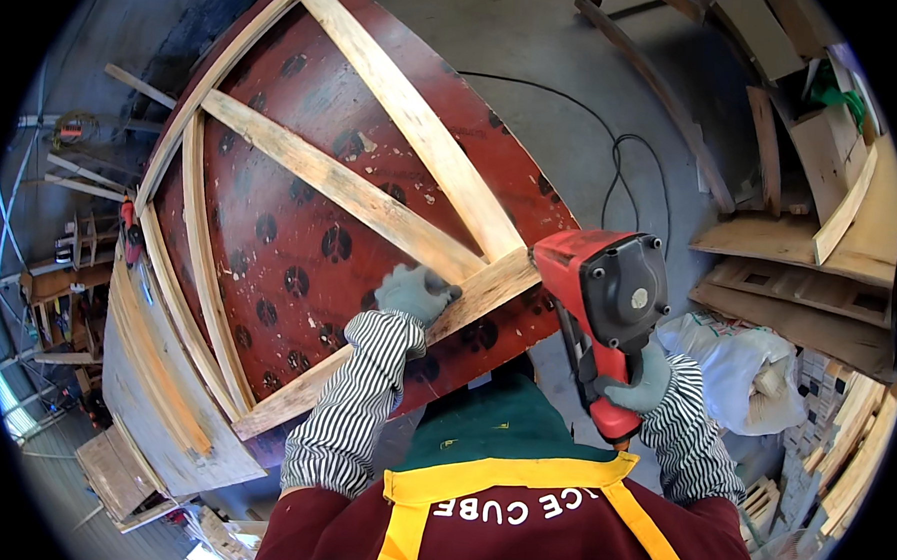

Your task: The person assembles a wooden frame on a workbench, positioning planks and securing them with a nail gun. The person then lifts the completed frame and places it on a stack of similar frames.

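My right hand (646,381), in a grey glove, is wrapped round the handle of a red and black nail gun (618,287). Its nose end meets the right end of a wooden rail (488,294), beside a long slat (415,128). My left hand (415,295), also gloved, has its fingers curled against that rail where the middle slat (343,180) joins it. The rail and slats form a frame on a dark red panel (301,224) with black round marks. The gun's tip is hidden behind its body and the wood.
A black hose (619,147) loops on the floor beyond the panel. Stacked boards (800,245) and a white plastic sack (740,373) stand on the right. Another board with wood strips (159,367) lies left, near a red tool (130,231).
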Demonstrator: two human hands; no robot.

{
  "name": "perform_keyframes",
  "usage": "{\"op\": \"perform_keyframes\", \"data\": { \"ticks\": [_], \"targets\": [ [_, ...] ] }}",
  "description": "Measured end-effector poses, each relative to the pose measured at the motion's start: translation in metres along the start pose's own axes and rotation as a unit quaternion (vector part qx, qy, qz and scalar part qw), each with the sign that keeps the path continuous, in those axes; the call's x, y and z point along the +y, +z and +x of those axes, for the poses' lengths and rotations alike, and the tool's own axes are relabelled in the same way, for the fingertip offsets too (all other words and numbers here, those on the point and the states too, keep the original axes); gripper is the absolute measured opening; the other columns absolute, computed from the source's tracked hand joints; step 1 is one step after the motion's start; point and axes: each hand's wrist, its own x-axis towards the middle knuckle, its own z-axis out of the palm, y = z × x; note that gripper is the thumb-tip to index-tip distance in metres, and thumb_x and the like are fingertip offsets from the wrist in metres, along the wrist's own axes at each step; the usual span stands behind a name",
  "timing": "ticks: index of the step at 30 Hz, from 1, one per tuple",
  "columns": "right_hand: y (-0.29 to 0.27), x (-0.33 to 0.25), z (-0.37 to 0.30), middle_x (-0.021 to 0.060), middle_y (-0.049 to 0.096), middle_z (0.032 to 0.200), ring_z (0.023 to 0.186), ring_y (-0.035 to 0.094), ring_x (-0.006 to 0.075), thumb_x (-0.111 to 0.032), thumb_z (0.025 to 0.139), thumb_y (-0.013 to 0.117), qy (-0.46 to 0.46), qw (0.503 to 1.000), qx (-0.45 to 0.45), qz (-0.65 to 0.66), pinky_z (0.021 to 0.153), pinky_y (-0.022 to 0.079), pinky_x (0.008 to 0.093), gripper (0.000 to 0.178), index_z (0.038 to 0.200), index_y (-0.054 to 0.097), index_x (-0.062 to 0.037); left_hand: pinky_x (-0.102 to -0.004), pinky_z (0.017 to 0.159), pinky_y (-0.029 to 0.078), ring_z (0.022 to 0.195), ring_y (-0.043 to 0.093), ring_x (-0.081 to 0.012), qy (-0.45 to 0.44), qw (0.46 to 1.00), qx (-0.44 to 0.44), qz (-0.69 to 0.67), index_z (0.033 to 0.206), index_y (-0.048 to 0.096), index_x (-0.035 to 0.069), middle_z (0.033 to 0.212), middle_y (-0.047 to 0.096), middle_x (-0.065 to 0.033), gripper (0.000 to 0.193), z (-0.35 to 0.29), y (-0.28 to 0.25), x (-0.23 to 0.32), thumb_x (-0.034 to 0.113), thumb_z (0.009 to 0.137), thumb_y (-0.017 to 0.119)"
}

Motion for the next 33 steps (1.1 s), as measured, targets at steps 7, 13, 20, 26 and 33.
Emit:
{"op": "perform_keyframes", "data": {
  "ticks": [7,13,20,26,33],
  "targets": [
    [0.011,0.037,0.016,0.0146,0.063,0.096,0.081,0.066,0.0227,0.001,0.077,0.061,0.01,0.999,-0.04,0.013,0.072,0.055,0.0371,0.047,0.121,0.044,-0.0003,-0.0448,0.097,0.034,0.113,0.046,-0.0273,-0.055,0.994,0.09,0.019,0.101,0.067,0.02,0.114,0.052,-0.0085,0.046,-0.023,0.001,0.008,0.054,0.071,0.074],
    [0.02,0.049,0.013,0.0071,0.064,0.079,0.074,0.065,0.0173,-0.001,0.074,0.062,0.015,0.979,0.046,-0.199,0.068,0.053,0.0326,0.02,0.094,0.06,-0.004,-0.0453,0.095,0.031,0.108,0.047,-0.0259,0.027,0.985,0.167,0.012,0.094,0.067,0.019,0.106,0.054,-0.0065,0.038,-0.028,0.009,0.006,0.048,0.07,0.076],
    [0.04,0.019,-0.034,0.0077,0.063,0.074,0.07,0.064,0.0183,-0.005,0.078,0.061,0.101,0.963,0.114,-0.221,0.064,0.052,0.0317,0.016,0.094,0.059,-0.0028,-0.046,0.097,0.028,0.107,0.044,-0.0267,0.065,0.972,0.226,-0.002,0.092,0.066,0.019,0.105,0.051,-0.0065,0.038,-0.03,0.016,-0.001,0.048,0.07,0.077],
    [0.037,0.052,-0.036,0.0099,0.065,0.09,0.087,0.064,0.0216,-0.014,0.075,0.07,0.051,0.943,0.167,-0.283,0.082,0.051,0.0357,0.04,0.111,0.058,-0.0034,-0.0499,0.103,0.023,0.111,0.043,-0.0265,0.074,0.972,0.223,-0.004,0.096,0.065,0.017,0.107,0.051,-0.0076,0.046,-0.03,0.016,0.001,0.053,0.069,0.075],
    [0.04,0.047,0.01,0.0106,0.064,0.075,0.064,0.064,0.0188,-0.013,0.077,0.068,0.124,0.966,0.132,-0.183,0.059,0.053,0.0326,0.035,0.107,0.054,-0.0005,-0.0539,0.107,0.021,0.117,0.042,-0.0302,0.044,0.972,0.225,0.048,0.145,0.033,0.02,0.117,0.049,-0.0113,0.1,-0.027,0.007,-0.004,0.061,0.065,0.076]
  ]
}}
